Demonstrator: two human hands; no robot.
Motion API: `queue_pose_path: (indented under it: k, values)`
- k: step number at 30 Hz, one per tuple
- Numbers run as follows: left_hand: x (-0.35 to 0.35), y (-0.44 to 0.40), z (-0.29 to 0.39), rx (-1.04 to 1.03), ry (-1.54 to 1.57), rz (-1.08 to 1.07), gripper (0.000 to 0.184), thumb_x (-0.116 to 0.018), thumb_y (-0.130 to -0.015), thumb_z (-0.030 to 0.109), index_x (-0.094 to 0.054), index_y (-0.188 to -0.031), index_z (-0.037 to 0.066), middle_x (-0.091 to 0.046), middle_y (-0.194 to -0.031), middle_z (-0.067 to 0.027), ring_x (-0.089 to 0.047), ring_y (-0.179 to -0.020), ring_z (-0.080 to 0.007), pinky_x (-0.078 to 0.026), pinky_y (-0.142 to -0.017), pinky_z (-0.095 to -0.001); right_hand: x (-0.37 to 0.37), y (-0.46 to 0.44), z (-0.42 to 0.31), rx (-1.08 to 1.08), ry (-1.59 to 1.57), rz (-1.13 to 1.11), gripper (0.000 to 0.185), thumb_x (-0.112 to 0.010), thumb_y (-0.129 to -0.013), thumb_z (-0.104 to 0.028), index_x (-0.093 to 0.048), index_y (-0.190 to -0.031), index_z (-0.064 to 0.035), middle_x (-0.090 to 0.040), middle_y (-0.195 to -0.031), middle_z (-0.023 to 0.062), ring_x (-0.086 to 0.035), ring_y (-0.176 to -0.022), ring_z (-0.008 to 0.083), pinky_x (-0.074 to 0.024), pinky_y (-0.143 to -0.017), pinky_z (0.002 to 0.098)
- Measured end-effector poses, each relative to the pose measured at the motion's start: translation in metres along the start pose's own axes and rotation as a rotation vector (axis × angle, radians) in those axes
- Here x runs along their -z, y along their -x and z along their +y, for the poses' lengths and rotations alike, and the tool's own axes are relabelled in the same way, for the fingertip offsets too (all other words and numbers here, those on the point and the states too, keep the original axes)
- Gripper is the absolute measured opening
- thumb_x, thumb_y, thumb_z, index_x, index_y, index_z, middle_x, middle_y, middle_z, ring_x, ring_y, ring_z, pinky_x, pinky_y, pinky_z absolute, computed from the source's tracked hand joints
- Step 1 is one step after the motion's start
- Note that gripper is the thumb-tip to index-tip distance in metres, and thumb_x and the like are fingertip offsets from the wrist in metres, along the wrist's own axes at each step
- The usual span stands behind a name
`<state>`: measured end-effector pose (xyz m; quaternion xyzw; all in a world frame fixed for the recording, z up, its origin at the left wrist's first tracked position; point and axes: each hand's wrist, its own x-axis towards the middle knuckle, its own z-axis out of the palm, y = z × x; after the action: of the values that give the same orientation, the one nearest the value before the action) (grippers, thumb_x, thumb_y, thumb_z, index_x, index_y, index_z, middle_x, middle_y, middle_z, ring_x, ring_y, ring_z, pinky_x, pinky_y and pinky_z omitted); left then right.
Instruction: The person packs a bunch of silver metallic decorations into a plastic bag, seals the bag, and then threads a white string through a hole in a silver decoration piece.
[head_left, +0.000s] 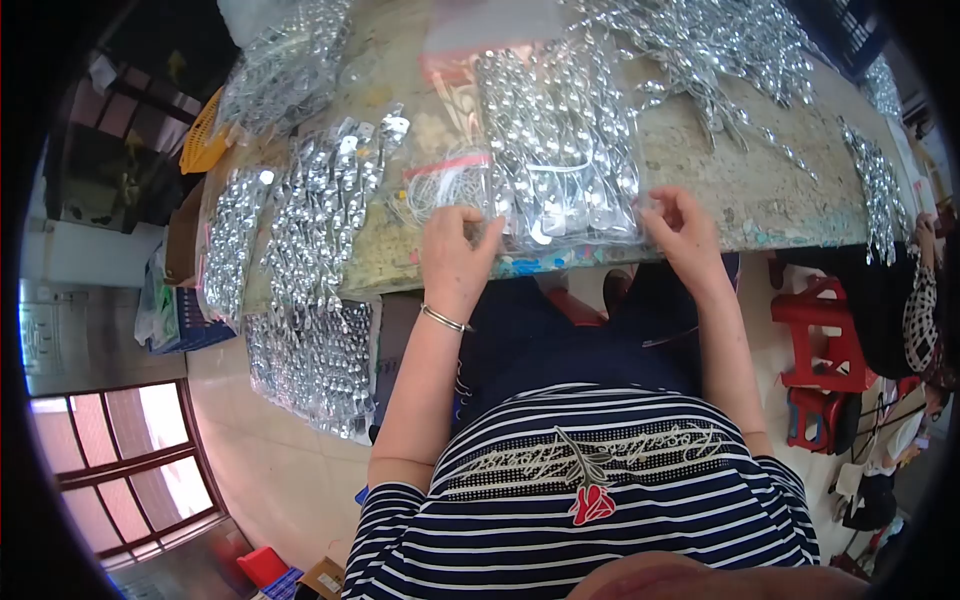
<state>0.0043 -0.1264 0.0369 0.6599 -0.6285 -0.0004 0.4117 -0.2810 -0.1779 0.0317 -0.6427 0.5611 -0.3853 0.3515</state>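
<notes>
A clear plastic bag (562,110) filled with rows of shiny silver twisted strands lies flat at the table's front edge. My left hand (460,255) is closed at the bag's near left corner, thumb and fingertips pinching the plastic. At the near right corner, my right hand (688,240) pinches the bag's edge between thumb and fingers. A short white band shows across the strands inside. Left of this bag, partly beside it, is a small bag of thin white cords (445,187) with a red strip along its top.
More silver strands (325,200) lie on the table (755,195) at left, and some bagged ones (315,360) hang below its edge. A loose silver pile (700,45) covers the back right. A yellow basket (203,135) stands back left. Red stools (820,335) and another person's sleeve (920,320) are at right.
</notes>
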Motion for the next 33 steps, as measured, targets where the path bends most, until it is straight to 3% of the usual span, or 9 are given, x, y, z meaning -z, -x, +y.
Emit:
queue_pose_path:
  k: [7,9,13,15,16,19,23,26,33]
  values:
    - [0.015,-0.009,0.007,0.334,0.177,-0.351,0.033,-0.068,-0.078,0.033,-0.062,-0.078,0.0,-0.062,-0.07,-0.0138,-0.06,-0.067,-0.0282,-0.046,-0.064,-0.037,0.011,-0.008,-0.013,-0.115,0.043,-0.216,0.028,-0.063,-0.084,-0.024,-0.059,-0.1,-0.001,-0.057,-0.078,0.0017,-0.051,-0.068,0.0088,-0.0424,-0.062,0.025]
    - [0.007,-0.007,-0.002,0.399,0.256,-0.395,0.031,-0.067,-0.08,0.03,-0.065,-0.083,0.0,-0.064,-0.073,-0.0078,-0.059,-0.065,-0.0144,-0.046,-0.061,-0.0273,0.012,-0.009,-0.022,-0.165,0.037,-0.258,0.023,-0.061,-0.086,-0.02,-0.058,-0.101,-0.0017,-0.054,-0.079,-0.0023,-0.048,-0.072,0.0053,-0.0405,-0.064,0.0225]
    - [0.004,-0.008,0.001,0.404,0.376,-0.343,0.028,-0.069,-0.08,0.026,-0.064,-0.08,-0.001,-0.062,-0.07,-0.0058,-0.054,-0.062,-0.0107,-0.044,-0.058,-0.0265,0.007,-0.009,-0.021,-0.209,-0.253,-0.216,0.013,-0.058,-0.087,-0.019,-0.056,-0.092,-0.0063,-0.052,-0.078,-0.0039,-0.046,-0.07,0.0046,-0.0375,-0.063,0.0216]
    - [-0.001,-0.008,0.005,0.394,0.402,-0.282,0.027,-0.069,-0.079,0.027,-0.063,-0.077,0.0,-0.062,-0.068,-0.0099,-0.058,-0.063,-0.0191,-0.046,-0.059,-0.0308,0.008,-0.011,-0.026,-0.204,-0.364,-0.176,0.009,-0.058,-0.087,-0.017,-0.055,-0.088,-0.0088,-0.05,-0.076,-0.005,-0.044,-0.066,0.0046,-0.0354,-0.058,0.0222]
    - [-0.002,-0.008,0.007,0.393,0.416,-0.257,0.027,-0.069,-0.078,0.028,-0.063,-0.076,0.001,-0.062,-0.067,-0.012,-0.06,-0.063,-0.0233,-0.046,-0.06,-0.033,0.013,-0.013,-0.031,-0.191,-0.374,-0.206,0.011,-0.056,-0.088,-0.019,-0.054,-0.09,-0.0088,-0.05,-0.078,-0.0038,-0.044,-0.068,0.0047,-0.0359,-0.061,0.0214]
    - [0.002,-0.014,0.017,0.418,0.54,-0.27,0.027,-0.07,-0.077,0.026,-0.061,-0.074,0.001,-0.061,-0.066,-0.0095,-0.058,-0.06,-0.0174,-0.046,-0.058,-0.0296,0.016,-0.013,-0.048,-0.367,-0.705,-0.191,0.015,-0.055,-0.089,-0.023,-0.054,-0.092,-0.0091,-0.049,-0.076,-0.0039,-0.045,-0.069,0.0056,-0.0382,-0.061,0.0233]
    - [0.007,-0.021,0.028,0.372,0.635,-0.288,0.019,-0.073,-0.078,0.018,-0.062,-0.074,0.003,-0.057,-0.067,0.0019,-0.047,-0.061,-0.0042,-0.04,-0.055,-0.021,0.007,-0.02,-0.039,-0.424,-0.702,-0.12,0.036,-0.058,-0.087,-0.036,-0.056,-0.11,-0.0088,-0.059,-0.1,0.0008,-0.056,-0.081,0.0125,-0.0451,-0.057,0.0306]
    - [0.005,-0.022,0.029,0.362,0.744,-0.306,0.019,-0.073,-0.079,0.017,-0.061,-0.073,0.004,-0.054,-0.066,0.0043,-0.044,-0.06,-0.0018,-0.037,-0.053,-0.0187,0.012,-0.027,-0.029,-0.463,-0.839,-0.349,0.045,-0.06,-0.086,-0.039,-0.054,-0.118,-0.0078,-0.06,-0.111,0.0039,-0.059,-0.091,0.0156,-0.0495,-0.064,0.0334]
    - [0.011,-0.025,0.031,0.364,0.891,-0.322,0.016,-0.07,-0.082,0.016,-0.06,-0.077,0.004,-0.055,-0.068,0.0052,-0.045,-0.062,-0.0012,-0.037,-0.055,-0.0183,0.012,-0.021,-0.048,-0.396,-0.777,-0.343,0.041,-0.058,-0.087,-0.034,-0.054,-0.117,-0.0069,-0.063,-0.104,0.0051,-0.061,-0.093,0.0167,-0.0514,-0.072,0.0379]
